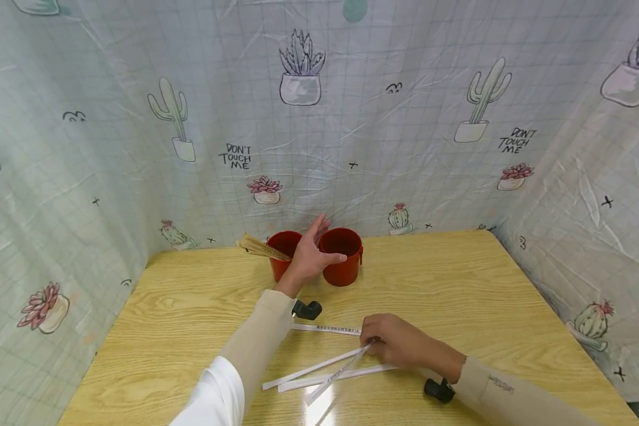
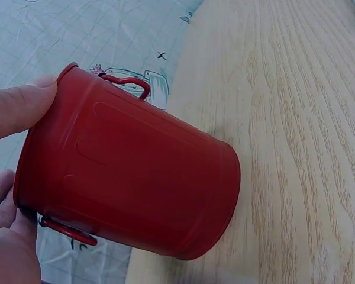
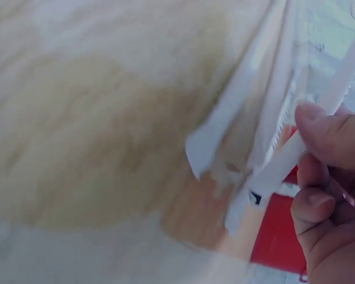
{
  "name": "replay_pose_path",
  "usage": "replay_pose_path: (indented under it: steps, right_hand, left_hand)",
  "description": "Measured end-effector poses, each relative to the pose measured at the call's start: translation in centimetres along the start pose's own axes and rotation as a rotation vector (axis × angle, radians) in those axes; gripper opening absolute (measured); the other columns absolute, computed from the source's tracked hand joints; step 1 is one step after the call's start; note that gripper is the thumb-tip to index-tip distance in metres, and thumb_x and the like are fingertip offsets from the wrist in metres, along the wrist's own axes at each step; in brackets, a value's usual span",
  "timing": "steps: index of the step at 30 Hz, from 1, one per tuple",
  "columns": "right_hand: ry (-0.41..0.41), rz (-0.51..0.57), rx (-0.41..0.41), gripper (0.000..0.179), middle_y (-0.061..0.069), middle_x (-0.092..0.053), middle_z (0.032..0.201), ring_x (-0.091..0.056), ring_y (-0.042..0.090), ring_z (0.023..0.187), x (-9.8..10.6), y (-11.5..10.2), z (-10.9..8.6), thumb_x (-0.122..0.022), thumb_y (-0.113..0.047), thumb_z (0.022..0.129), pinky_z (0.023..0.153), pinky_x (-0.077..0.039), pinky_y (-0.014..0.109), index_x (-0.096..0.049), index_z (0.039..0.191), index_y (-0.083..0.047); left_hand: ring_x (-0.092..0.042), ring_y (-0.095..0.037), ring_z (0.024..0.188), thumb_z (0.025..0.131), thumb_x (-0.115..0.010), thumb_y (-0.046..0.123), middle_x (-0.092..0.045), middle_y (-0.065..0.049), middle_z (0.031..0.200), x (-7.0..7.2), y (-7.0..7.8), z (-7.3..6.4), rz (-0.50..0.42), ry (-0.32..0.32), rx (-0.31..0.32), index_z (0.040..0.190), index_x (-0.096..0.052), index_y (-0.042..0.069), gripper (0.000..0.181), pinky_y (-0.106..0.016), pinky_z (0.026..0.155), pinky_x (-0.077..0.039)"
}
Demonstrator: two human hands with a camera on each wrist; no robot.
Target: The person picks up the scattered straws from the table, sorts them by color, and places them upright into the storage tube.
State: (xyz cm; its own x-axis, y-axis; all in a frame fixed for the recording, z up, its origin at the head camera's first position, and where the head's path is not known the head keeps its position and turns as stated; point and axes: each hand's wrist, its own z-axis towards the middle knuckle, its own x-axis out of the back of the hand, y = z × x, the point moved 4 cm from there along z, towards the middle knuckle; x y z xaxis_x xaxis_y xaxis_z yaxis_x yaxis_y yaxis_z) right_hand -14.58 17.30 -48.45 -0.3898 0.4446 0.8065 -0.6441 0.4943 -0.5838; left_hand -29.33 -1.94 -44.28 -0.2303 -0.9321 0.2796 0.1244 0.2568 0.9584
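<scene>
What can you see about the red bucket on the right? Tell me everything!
The red bucket looks like painted metal: round, narrowing toward its base, with pressed outlines and two small red handles. It stands upright on the wooden table, near the patterned cloth, its top open and inside dark. The left hand touches its rim.

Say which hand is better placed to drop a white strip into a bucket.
Probably the right hand: it pinches a printed white strip, while the left hand touches a red bucket at its rim.
</scene>
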Motion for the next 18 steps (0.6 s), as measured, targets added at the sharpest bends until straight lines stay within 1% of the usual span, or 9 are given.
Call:
replay_pose_path:
  steps: [5, 9, 13, 18]
  right_hand:
    - [0.11, 0.004, 0.065, 0.019, -0.009, -0.068, 0.092, -0.056, 0.0, 0.083, 1.5, 0.1, -0.3, -0.074, 0.003, 0.091, 0.075, -0.055, 0.02, -0.074, 0.09, -0.016]
    - [0.208, -0.014, 0.123, 0.019, -0.006, -0.069, 0.092, -0.059, 0.002, 0.083, 2.8, 0.0, -0.2, -0.077, 0.004, 0.088, 0.073, -0.057, 0.022, -0.072, 0.09, -0.015]
    - [0.288, -0.023, 0.14, 0.024, -0.007, -0.07, 0.091, -0.061, 0.003, 0.083, 4.1, 0.1, 0.3, -0.078, 0.006, 0.086, 0.072, -0.057, 0.022, -0.071, 0.089, -0.016]
    - [0.372, -0.026, 0.15, 0.028, -0.006, -0.069, 0.089, -0.059, 0.004, 0.081, 5.7, -0.1, 1.1, -0.079, 0.009, 0.083, 0.07, -0.055, 0.021, -0.07, 0.088, -0.017]
  left_hand:
    - [-0.033, -0.027, 0.159, 0.083, -0.087, 0.011, -0.039, -0.001, 0.169, -0.1, 0.0, 0.0, 0.005, 0.004, 0.006, 0.167, -0.023, 0.025, 0.107, -0.048, 0.124, -0.04]
    - [-0.032, -0.026, 0.16, 0.083, -0.087, 0.011, -0.039, -0.001, 0.169, -0.1, 0.0, 0.0, 0.006, 0.005, 0.007, 0.167, -0.024, 0.024, 0.106, -0.048, 0.124, -0.039]
    - [-0.032, -0.026, 0.16, 0.084, -0.087, 0.012, -0.038, -0.001, 0.169, -0.2, 0.0, 0.0, 0.01, 0.005, 0.001, 0.167, -0.023, 0.02, 0.106, -0.047, 0.125, -0.038]
    - [-0.031, -0.026, 0.16, 0.084, -0.087, 0.012, -0.037, -0.001, 0.17, -0.2, -0.2, 0.0, 0.014, 0.011, 0.006, 0.167, -0.023, 0.021, 0.106, -0.047, 0.126, -0.036]
